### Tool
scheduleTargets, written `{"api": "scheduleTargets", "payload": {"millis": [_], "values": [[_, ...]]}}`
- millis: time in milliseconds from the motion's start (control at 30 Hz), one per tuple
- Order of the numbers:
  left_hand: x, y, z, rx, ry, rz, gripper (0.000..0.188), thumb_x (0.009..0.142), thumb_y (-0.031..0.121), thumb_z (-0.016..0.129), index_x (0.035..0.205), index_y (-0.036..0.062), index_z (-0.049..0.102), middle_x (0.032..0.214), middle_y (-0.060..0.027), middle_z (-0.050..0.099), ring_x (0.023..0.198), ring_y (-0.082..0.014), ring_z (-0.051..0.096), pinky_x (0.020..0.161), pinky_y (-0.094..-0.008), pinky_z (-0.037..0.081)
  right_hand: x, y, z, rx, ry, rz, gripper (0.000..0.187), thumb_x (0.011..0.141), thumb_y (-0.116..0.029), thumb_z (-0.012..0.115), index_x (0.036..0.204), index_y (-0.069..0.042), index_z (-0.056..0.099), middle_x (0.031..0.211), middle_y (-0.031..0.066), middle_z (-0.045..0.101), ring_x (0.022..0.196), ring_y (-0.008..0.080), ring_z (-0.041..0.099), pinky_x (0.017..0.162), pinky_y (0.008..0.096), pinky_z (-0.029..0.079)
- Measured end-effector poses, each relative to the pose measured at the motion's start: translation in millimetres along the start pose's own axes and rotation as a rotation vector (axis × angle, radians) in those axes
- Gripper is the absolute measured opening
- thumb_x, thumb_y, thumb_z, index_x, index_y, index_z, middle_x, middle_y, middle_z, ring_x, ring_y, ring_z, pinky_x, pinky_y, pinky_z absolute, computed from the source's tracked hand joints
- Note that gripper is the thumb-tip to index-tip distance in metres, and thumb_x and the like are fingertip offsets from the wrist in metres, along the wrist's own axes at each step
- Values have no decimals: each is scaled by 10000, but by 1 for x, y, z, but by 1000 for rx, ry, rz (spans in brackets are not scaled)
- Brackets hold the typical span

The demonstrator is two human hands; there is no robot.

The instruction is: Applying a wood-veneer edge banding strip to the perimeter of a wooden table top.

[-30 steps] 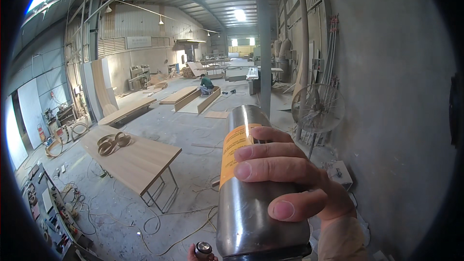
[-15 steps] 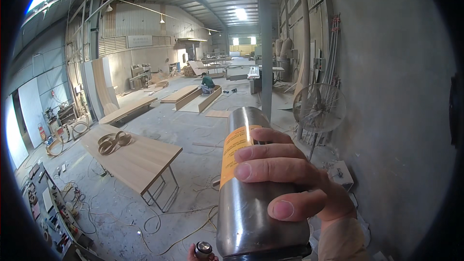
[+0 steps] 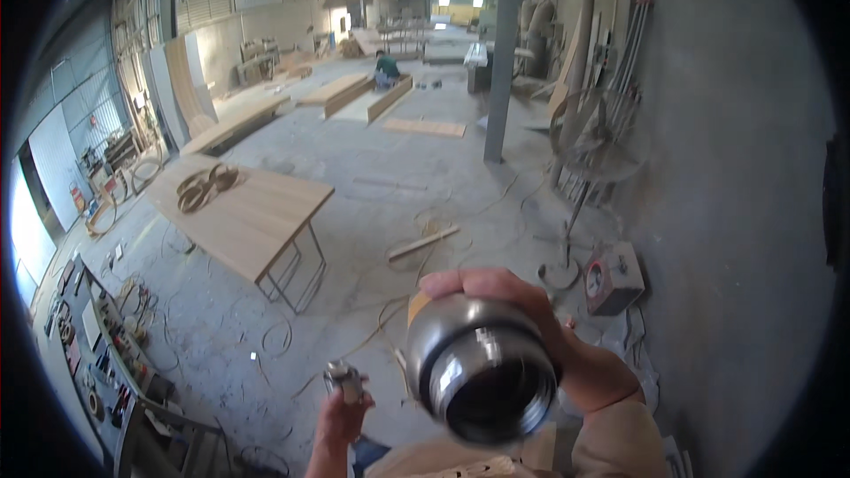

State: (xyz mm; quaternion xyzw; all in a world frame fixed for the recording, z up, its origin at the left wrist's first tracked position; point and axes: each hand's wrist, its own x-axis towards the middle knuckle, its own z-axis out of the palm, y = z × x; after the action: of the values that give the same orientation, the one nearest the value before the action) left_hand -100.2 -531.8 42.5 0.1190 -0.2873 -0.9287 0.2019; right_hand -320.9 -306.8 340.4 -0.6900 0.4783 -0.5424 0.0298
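My right hand is wrapped round a stainless steel thermos bottle. Its uncapped mouth faces up toward me and looks dark inside; part of an orange label shows at its far edge. Lower and to the left, my left hand grips a small silver bottle cap between its fingers. Bottle and cap are apart. My legs and a tan garment show below the bottle.
A wooden panel table with coiled edging strips stands ahead left. Near left is a tool-covered bench. A pedestal fan, a box and a wall are at right. Cables cross the floor; a person crouches farther off.
The raised bottle has come down and tipped so its open mouth now faces me. My view has dropped. My left hand with the cap has risen further into sight.
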Motion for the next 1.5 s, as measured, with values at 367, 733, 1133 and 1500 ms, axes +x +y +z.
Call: {"api": "scheduleTargets", "payload": {"millis": [367,733,1133,1500], "values": [[57,62,36,394,-85,-31,769,876,101,784,1480,96,308,1346,-188,588,1092,-312,677,895,-433,583,-55,49,198,579,20,403,926,751,-68,883,1510,-99,353,1354,134,564,1276,282,566,1067,417,456],[57,105,47,393,-422,-443,757,849,-74,775,1457,128,372,1225,-46,579,1028,-174,667,922,-334,552,5,61,268,489,-136,391,917,763,-190,892,1499,-45,365,1429,190,513,1318,350,537,1079,453,458],[74,141,10,561,-674,-608,766,869,12,805,1481,83,348,1308,-43,553,1220,-139,548,1022,-317,481,-4,67,223,-623,152,612,617,789,-334,863,1283,-41,639,1223,97,617,1046,279,619,874,399,514],[81,167,9,682,-866,-784,760,902,97,791,1512,84,338,1249,-79,587,1093,-153,618,888,-301,535,-27,79,250,-471,287,631,518,871,-320,816,1236,-21,601,1213,179,653,1108,315,665,952,403,527]]}}
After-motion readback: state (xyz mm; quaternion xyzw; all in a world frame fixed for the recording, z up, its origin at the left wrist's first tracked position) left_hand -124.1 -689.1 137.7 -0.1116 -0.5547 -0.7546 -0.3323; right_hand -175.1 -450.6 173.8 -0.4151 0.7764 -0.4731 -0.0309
